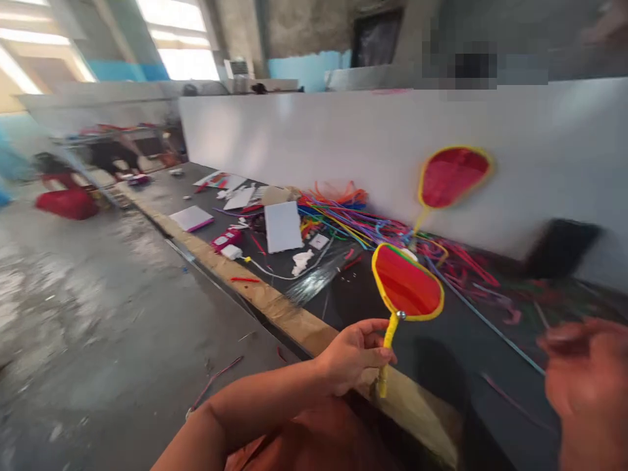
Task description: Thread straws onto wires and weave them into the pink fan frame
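Yellow-rimmed red paddle (409, 288) stands above the near counter (495, 356), stem (383, 384) clamped by the left hand (349, 356); likely light, thin-faced and fragile, best held there. The right hand (586, 369) blurs; its grip I cannot tell.

Left hand (349, 356): thumb and fingers closed on the yellow stem (383, 383); bare forearm (267, 394), lower left of it. Right hand (586, 373) (blurred, grip unclear): fingers curled, well right of the stem.

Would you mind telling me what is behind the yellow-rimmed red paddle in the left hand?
Around the paddle, the dark tabletop and a heap of colourful strands show behind it; whatever it directly covers cannot be made out.
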The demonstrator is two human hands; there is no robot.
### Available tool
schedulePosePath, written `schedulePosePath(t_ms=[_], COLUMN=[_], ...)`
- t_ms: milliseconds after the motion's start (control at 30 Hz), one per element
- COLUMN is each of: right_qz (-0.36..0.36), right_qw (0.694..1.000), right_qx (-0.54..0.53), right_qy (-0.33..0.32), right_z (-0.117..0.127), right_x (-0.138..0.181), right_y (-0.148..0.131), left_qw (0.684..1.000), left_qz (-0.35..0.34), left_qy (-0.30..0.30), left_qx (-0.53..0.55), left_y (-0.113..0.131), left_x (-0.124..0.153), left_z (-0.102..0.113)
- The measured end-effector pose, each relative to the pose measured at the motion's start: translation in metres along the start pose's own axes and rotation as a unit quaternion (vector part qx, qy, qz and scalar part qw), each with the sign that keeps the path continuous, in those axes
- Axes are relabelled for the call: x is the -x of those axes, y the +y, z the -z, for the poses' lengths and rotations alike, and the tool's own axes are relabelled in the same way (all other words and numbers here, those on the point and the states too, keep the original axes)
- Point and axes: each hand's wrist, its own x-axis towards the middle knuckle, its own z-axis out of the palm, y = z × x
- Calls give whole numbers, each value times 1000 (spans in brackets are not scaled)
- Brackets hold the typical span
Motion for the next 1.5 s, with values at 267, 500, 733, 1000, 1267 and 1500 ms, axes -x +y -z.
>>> schedulePosePath(t_ms=[267,500,733,1000,1267,1500], right_qz=[41,146,167,53,19,11], right_qw=[939,787,686,740,750,750], right_qx=[302,519,610,628,613,605], right_qy=[-157,-301,-361,-237,-249,-266], right_z=[36,21,-10,16,33,29], right_x=[11,19,15,-7,0,2], right_y=[4,24,13,30,40,45], left_qw=[943,732,560,450,419,416], left_qz=[139,-103,-414,-301,-219,-210], left_qy=[-139,-118,-65,-177,-228,-214], left_qx=[-269,-663,-715,-822,-851,-859], left_y=[-12,49,71,32,11,2], left_x=[7,0,-52,-100,-120,-118], left_z=[27,23,-2,7,13,12])
